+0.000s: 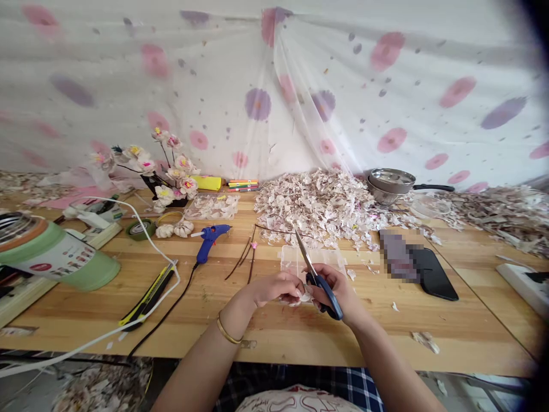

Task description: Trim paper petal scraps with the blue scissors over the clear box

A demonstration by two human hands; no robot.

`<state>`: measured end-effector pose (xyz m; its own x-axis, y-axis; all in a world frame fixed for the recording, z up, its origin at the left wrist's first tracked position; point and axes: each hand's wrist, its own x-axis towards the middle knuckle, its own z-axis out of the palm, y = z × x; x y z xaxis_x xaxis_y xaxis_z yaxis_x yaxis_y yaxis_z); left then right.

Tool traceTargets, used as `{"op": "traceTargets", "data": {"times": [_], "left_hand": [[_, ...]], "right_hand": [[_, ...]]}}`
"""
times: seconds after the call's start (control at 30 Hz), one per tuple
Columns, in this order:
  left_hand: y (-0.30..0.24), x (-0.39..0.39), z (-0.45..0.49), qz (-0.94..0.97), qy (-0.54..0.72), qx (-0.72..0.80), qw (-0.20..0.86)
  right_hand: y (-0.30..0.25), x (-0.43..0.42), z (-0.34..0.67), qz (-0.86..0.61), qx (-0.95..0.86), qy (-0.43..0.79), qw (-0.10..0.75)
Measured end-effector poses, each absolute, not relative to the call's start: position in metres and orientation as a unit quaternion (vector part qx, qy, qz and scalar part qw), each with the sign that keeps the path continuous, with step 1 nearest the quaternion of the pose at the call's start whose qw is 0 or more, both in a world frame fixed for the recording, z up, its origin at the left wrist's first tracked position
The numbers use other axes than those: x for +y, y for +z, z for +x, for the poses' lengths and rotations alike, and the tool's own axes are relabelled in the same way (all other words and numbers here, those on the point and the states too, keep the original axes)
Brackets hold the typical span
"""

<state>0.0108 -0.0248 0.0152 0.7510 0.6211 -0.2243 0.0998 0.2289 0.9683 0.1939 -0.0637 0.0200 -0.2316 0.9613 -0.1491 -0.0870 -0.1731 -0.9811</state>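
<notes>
**At the near edge of the counter [214, 312], scissors and a pale scrap**

Just in front of the person, both hands meet above the wooden counter. The right hand [338, 289] has its grip closed through the blue handles of the scissors [316, 276], whose blades point up and away to the left, slightly parted. The left hand [277, 288] pinches a small pale scrap [305, 297] between thumb and fingertips, its grip tight on it, right beside the scissor handles. How the scrap is shaped cannot be told. A gold bangle [226, 332] sits on the left wrist.

Just beyond the hands lies a clear plastic box [294, 258], and behind that a broad heap of pale petals [317, 206]. A few dark stems [246, 257] lie to the left of the box, with a blue glue gun [210, 236] near them. A dark phone [431, 273] rests on the counter to the right, well apart from the hands.
</notes>
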Motion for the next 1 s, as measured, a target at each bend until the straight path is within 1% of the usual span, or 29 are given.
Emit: {"op": "traceTargets", "data": {"times": [0.1,0.23,0.37,0.47,0.63,1.0], "left_hand": [[0.01,-0.023,0.012,0.575,0.18,0.308,0.736],[0.008,-0.023,0.015,0.547,0.193,0.309,0.753],[0.012,-0.028,0.021,0.542,0.254,0.315,0.736],[0.01,-0.033,0.027,0.543,0.301,0.324,0.714],[0.007,-0.035,0.032,0.546,0.346,0.327,0.69],[0.015,-0.036,0.03,0.531,0.368,0.334,0.686]], "right_hand": [[0.016,-0.063,0.195,-0.448,-0.481,0.594,0.463],[0.011,-0.059,0.192,-0.47,-0.45,0.517,0.556],[0.004,-0.055,0.183,-0.491,-0.416,0.432,0.632],[-0.004,-0.057,0.175,-0.498,-0.4,0.384,0.667],[-0.012,-0.059,0.167,-0.491,-0.415,0.339,0.687],[-0.007,-0.052,0.162,-0.492,-0.389,0.348,0.697]]}}
